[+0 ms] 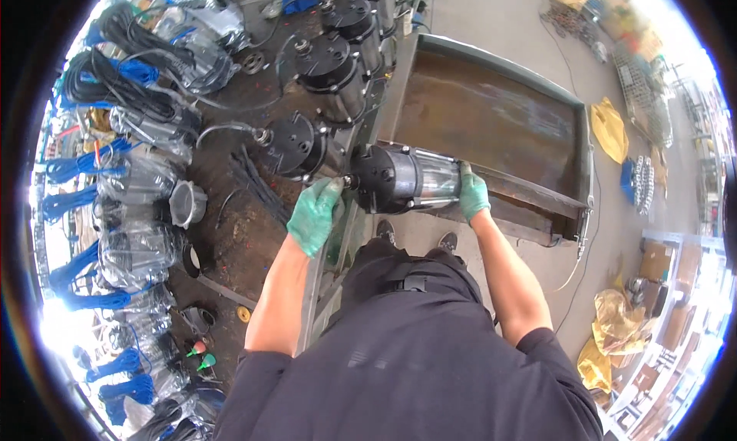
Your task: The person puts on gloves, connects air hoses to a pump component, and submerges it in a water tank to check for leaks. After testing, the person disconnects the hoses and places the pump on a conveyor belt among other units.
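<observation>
A submersible pump (399, 178) with a black end and a shiny metal body lies on its side in front of me, between the workbench and the metal tank. My right hand (474, 194), in a green glove, grips the far right end of its metal body. The gloved fingers of my left hand (314, 214) close on the small metal fitting at the pump's black end. Just beyond my left hand, another pump (295, 146) of the same kind stands upright on the bench, a grey cable rising from its top.
Several more upright pumps (330, 69) line the bench edge. Plastic-wrapped pumps (137, 253) with blue ropes crowd the left side. A rusty-bottomed metal tank (491, 111) stands ahead on the right. Black cables (257, 181) and a grey cup (187, 203) lie on the workbench (246, 245). Yellow sacks (609, 130) lie farther right.
</observation>
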The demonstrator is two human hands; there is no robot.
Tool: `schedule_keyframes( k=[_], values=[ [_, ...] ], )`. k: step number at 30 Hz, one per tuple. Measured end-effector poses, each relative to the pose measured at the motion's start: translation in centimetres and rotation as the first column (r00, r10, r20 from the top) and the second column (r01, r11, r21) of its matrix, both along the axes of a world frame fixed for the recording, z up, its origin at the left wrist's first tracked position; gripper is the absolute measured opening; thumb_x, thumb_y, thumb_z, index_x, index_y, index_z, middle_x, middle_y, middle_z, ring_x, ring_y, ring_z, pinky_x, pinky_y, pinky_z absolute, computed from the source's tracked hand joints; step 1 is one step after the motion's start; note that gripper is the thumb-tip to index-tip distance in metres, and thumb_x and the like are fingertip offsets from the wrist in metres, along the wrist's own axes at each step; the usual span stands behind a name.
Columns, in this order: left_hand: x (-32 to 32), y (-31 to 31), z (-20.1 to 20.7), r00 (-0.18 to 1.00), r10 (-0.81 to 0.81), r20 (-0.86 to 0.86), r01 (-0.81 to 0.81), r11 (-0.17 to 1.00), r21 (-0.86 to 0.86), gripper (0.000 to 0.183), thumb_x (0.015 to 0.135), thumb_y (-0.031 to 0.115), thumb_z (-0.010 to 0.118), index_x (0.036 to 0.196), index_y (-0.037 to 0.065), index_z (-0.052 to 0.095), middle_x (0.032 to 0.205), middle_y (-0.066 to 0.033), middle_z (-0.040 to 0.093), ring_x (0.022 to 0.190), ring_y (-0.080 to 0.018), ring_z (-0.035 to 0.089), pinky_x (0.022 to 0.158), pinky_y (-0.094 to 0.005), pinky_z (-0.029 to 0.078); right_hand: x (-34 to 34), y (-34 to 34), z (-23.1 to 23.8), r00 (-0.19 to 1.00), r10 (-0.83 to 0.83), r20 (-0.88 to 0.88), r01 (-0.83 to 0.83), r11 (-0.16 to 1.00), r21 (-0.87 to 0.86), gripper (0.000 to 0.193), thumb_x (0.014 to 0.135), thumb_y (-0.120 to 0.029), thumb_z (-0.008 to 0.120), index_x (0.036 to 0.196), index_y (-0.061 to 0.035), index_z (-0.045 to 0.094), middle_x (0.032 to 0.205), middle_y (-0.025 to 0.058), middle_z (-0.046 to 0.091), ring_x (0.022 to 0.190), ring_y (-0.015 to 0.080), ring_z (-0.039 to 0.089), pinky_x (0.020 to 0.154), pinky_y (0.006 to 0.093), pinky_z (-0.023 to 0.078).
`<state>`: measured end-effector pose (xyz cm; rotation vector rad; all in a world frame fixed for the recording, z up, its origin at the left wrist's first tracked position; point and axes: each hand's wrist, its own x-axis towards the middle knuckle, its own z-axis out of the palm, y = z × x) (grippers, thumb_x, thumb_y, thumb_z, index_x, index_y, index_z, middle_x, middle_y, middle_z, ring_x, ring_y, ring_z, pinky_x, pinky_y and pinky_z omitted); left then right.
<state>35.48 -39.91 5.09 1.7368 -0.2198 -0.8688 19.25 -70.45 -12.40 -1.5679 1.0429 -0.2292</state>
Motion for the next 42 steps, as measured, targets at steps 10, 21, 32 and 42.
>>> schedule_keyframes(
  k=[10,21,32,42],
  values=[
    [-2.5,-10.0,-6.8,0.970,-0.009,-0.241,0.014,1.000,0.017,0.032,0.105,0.038,0.056,0.095,0.010,0.067,0.073,0.0049,0.054,0.064,-0.0080,0.048,0.058,-0.0272,0.040,-11.0,-5.1,5.8,0.949,-0.316,0.013,0.316,0.949,-0.011,0.059,0.106,-0.050,0.048,0.092,0.0019,0.072,0.070,0.0096,0.071,0.064,0.0179,0.062,0.068,0.0353,0.052],
    [-3.9,-14.6,-19.0,0.972,-0.040,-0.232,0.088,0.976,0.198,0.035,0.104,0.044,0.055,0.102,0.012,0.069,0.073,0.0013,0.058,0.050,-0.0129,0.044,0.043,-0.0288,0.033,-14.2,-7.1,5.0,0.903,-0.200,-0.380,-0.002,0.883,-0.470,0.056,0.105,-0.053,0.042,0.091,-0.0045,0.067,0.083,0.0245,0.070,0.084,0.0462,0.068,0.078,0.0514,0.052],
    [-5.6,-13.0,-16.0,0.629,-0.335,0.701,0.126,0.934,0.334,0.043,0.100,0.033,0.060,0.125,-0.002,0.063,0.125,-0.0239,0.066,0.116,-0.0412,0.061,0.103,-0.0471,0.047,-16.8,-7.7,5.8,0.938,-0.154,-0.309,0.019,0.916,-0.401,0.053,0.102,-0.052,0.047,0.119,-0.0058,0.066,0.098,0.0280,0.071,0.093,0.0482,0.068,0.086,0.0531,0.052],
    [-12.2,-16.9,-13.5,0.867,-0.162,0.471,0.064,0.974,0.218,0.087,0.078,0.029,0.091,0.141,-0.007,0.044,0.127,-0.0194,0.060,0.114,-0.0284,0.060,0.102,-0.0379,0.047,-34.9,-16.2,2.0,0.599,-0.638,-0.484,0.292,0.736,-0.610,0.045,0.092,-0.041,0.068,0.122,-0.0085,0.059,0.105,0.0224,0.072,0.103,0.0423,0.068,0.090,0.0491,0.053]
  ],
)
